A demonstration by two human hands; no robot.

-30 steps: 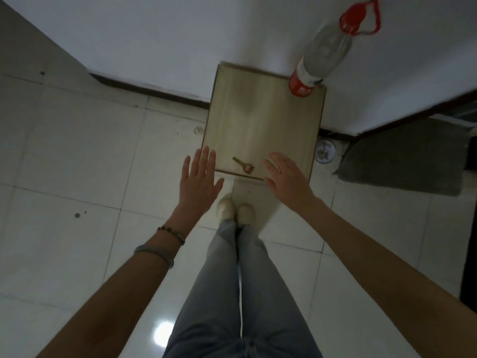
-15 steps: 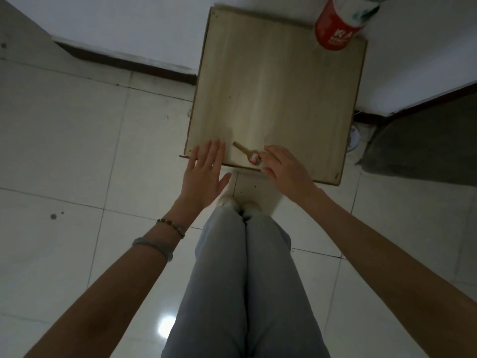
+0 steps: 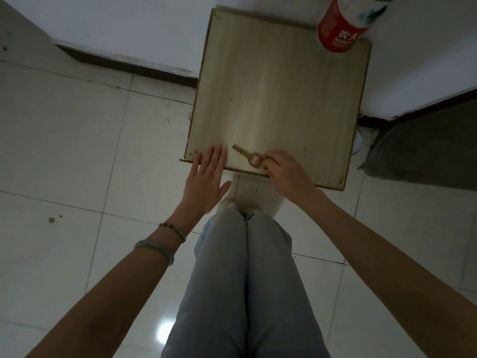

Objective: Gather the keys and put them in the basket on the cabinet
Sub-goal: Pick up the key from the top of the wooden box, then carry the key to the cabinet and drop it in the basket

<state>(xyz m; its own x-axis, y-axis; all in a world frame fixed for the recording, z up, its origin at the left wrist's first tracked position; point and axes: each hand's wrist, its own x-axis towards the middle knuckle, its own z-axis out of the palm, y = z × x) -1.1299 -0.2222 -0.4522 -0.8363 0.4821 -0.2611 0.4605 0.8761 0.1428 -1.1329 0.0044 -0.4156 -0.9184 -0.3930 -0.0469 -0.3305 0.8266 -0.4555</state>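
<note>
One brass key (image 3: 245, 157) with a red head lies near the front edge of a light wooden cabinet top (image 3: 278, 99), its blade pointing up-left. My right hand (image 3: 286, 174) has its fingers curled around the key's red head, touching it. My left hand (image 3: 206, 180) is flat and open, fingertips resting on the front left corner of the cabinet top, just left of the key. No basket is in view.
A plastic bottle (image 3: 340, 29) with a red label stands at the back right corner of the cabinet top. A dark grey mat (image 3: 423, 148) lies on the floor to the right. White floor tiles (image 3: 77, 140) stretch to the left. My legs are below.
My head has come closer to the cabinet. My right hand has moved left onto the key's red head and curled its fingers. My left hand has slid onto the cabinet's front corner.
</note>
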